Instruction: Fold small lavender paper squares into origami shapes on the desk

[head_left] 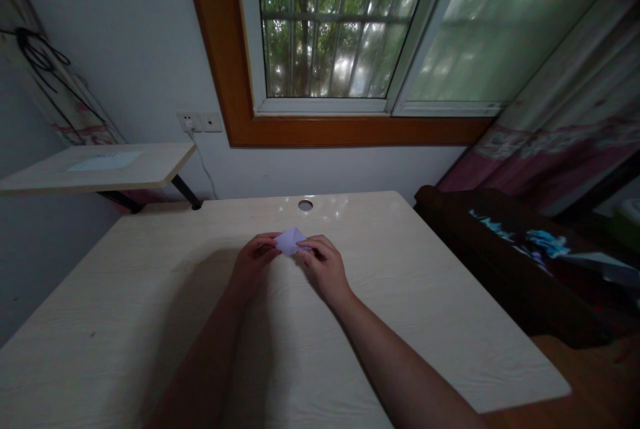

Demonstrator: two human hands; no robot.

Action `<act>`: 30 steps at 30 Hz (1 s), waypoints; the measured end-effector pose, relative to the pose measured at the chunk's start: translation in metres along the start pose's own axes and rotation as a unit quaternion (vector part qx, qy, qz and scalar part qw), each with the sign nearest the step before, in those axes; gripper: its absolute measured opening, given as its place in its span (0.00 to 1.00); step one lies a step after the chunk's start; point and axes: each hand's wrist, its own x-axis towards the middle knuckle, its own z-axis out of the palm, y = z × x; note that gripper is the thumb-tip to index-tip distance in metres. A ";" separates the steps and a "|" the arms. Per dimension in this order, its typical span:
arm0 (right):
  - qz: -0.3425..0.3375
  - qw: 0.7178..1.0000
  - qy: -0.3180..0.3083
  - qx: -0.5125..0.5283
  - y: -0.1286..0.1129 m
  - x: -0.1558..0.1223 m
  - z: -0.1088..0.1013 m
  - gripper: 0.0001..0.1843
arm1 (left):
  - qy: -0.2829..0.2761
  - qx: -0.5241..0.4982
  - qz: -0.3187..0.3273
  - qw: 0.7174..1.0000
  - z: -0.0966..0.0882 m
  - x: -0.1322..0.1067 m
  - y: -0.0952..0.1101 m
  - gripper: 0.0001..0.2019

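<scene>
A small piece of folded purple paper [290, 241] is held between my two hands, over the far middle of the pale wooden desk [400, 322]. It looks diamond-shaped, with crease lines meeting near its centre. My left hand [256, 257] pinches its left corner between thumb and fingers. On the opposite side, my right hand [323, 262] grips the right corner the same way. Whether the paper touches the desk or is slightly raised, I cannot tell. Both forearms reach forward across the desk, and a shadow falls to the left.
A round cable hole [305, 205] lies just beyond the paper. At the back left stands a raised shelf [150, 172] with a sheet of paper [106, 161] on it. Wall sockets [199, 122] and a window are behind. Right of the desk is dark brown furniture [480, 262] with items on it.
</scene>
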 end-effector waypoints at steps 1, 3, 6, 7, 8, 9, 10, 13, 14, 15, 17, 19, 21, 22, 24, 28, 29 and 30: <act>0.006 1.000 0.001 0.010 0.001 0.000 0.000 0.06 | -0.003 -0.005 0.001 1.000 0.000 0.000 -0.001 0.09; 0.015 0.999 0.000 0.030 0.002 0.000 0.001 0.06 | -0.004 -0.014 0.000 1.000 -0.001 0.001 -0.003 0.11; 0.022 0.998 -0.008 0.051 0.002 0.000 0.002 0.06 | -0.007 -0.020 -0.013 1.000 -0.002 0.003 -0.008 0.13; 0.022 0.998 -0.012 0.059 0.002 0.000 0.002 0.06 | -0.008 -0.022 -0.017 1.000 -0.003 0.004 -0.009 0.14; 0.023 0.997 -0.017 0.068 0.002 0.000 0.002 0.06 | -0.009 -0.025 -0.021 0.999 -0.003 0.004 -0.009 0.14; 0.024 0.996 -0.022 0.079 0.002 -0.001 0.003 0.06 | -0.008 -0.028 -0.026 0.999 -0.003 0.004 -0.010 0.14; 0.026 0.995 -0.027 0.090 0.002 -0.001 0.003 0.06 | -0.006 -0.029 -0.031 0.999 -0.003 0.004 -0.010 0.14; 0.035 0.993 -0.035 0.110 0.003 -0.001 0.004 0.06 | 0.005 -0.021 -0.050 0.998 -0.003 0.002 -0.008 0.13; 0.038 0.993 -0.036 0.110 0.004 -0.001 0.004 0.06 | 0.009 -0.019 -0.053 0.998 -0.003 0.002 -0.008 0.13; 0.041 0.993 -0.036 0.108 0.005 -0.001 0.004 0.06 | 0.014 -0.018 -0.053 0.998 -0.002 0.001 -0.008 0.13; 0.045 0.994 -0.030 0.099 0.006 0.000 0.004 0.06 | 0.021 -0.013 -0.051 0.998 -0.002 0.001 -0.007 0.13; 0.046 0.995 -0.022 0.088 0.007 0.000 0.004 0.07 | 0.019 0.002 -0.048 0.999 -0.001 0.000 -0.007 0.13; 0.047 0.996 -0.018 0.076 0.007 0.000 0.003 0.07 | 0.011 0.010 -0.047 0.999 0.000 -0.001 -0.007 0.14; 0.047 0.996 -0.018 0.070 0.007 0.000 0.003 0.08 | 0.004 0.009 -0.045 0.999 0.001 -0.002 -0.006 0.14; 0.048 0.997 -0.019 0.059 0.008 -0.001 0.003 0.09 | -0.009 0.004 -0.038 0.999 0.002 -0.003 -0.007 0.15; 0.030 0.999 -0.026 0.017 0.009 -0.002 0.004 0.08 | -0.037 0.007 -0.010 0.999 0.003 -0.003 -0.010 0.16; 0.023 0.999 -0.030 0.007 0.008 -0.003 0.004 0.08 | -0.042 0.006 -0.005 0.999 0.003 -0.003 -0.011 0.17; 0.018 0.999 -0.035 -0.002 0.008 -0.003 0.003 0.08 | -0.042 0.006 -0.002 0.999 0.003 -0.003 -0.012 0.18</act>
